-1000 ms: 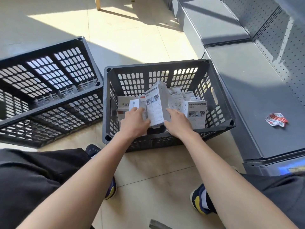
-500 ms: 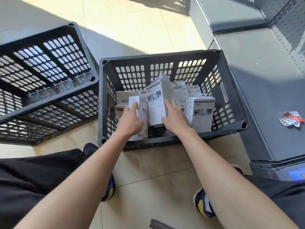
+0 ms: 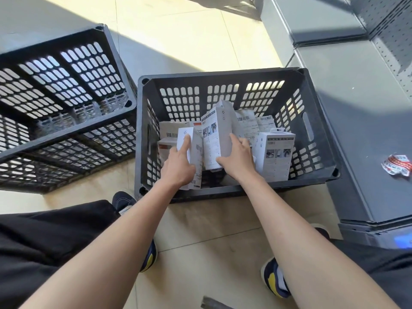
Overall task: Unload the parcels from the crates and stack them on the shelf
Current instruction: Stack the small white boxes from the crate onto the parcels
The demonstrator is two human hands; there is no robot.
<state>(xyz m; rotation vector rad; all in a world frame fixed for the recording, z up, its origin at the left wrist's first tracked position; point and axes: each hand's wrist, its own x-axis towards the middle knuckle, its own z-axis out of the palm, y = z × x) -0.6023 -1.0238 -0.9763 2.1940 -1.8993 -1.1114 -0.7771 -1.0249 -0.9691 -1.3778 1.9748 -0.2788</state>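
Nearest, two bare forearms reach down past dark trousers and blue-and-yellow shoes [image 3: 275,279] into the dark crate [image 3: 316,175] on the tiled floor. Left hand [image 3: 178,166]: its grip holds a small white box [image 3: 196,157], forefinger laid straight along the face. Right hand [image 3: 237,160]: its grip clasps a taller upright box [image 3: 217,134]. More white parcels [image 3: 275,152] lie jumbled around them. Beside it sits a second crate [image 3: 66,112]. Rightward, the grey shelf [image 3: 356,108] carries a crumpled red-and-white scrap [image 3: 398,166].
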